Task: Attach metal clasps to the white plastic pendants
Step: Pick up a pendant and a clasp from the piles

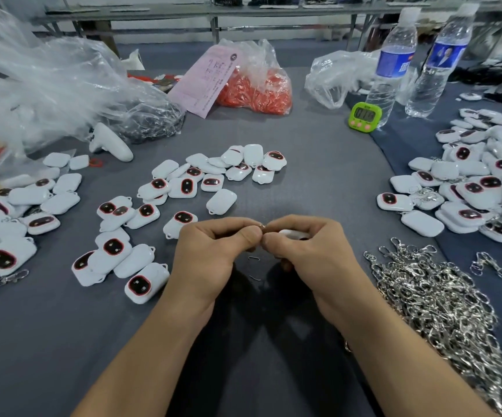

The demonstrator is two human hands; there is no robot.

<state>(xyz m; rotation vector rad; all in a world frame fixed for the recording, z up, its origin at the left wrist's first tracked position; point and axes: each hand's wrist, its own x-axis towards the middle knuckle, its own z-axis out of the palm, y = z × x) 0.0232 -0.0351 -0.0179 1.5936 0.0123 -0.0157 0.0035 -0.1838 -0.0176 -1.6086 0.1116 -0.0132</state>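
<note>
My left hand [213, 245] and right hand [310, 245] pinch one small ring [262, 226] together. The right also grips one pendant [292, 234], mostly hidden.

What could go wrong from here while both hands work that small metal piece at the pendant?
The small ring is pinched only between the fingertips of the left hand and right hand; it could slip and get lost among the loose links on the grey cloth below.
The clasp pile lies beside the right forearm; a sweep might snag or scatter it.
The pendant is mostly hidden in the right hand, so its loop alignment cannot be checked.
</note>
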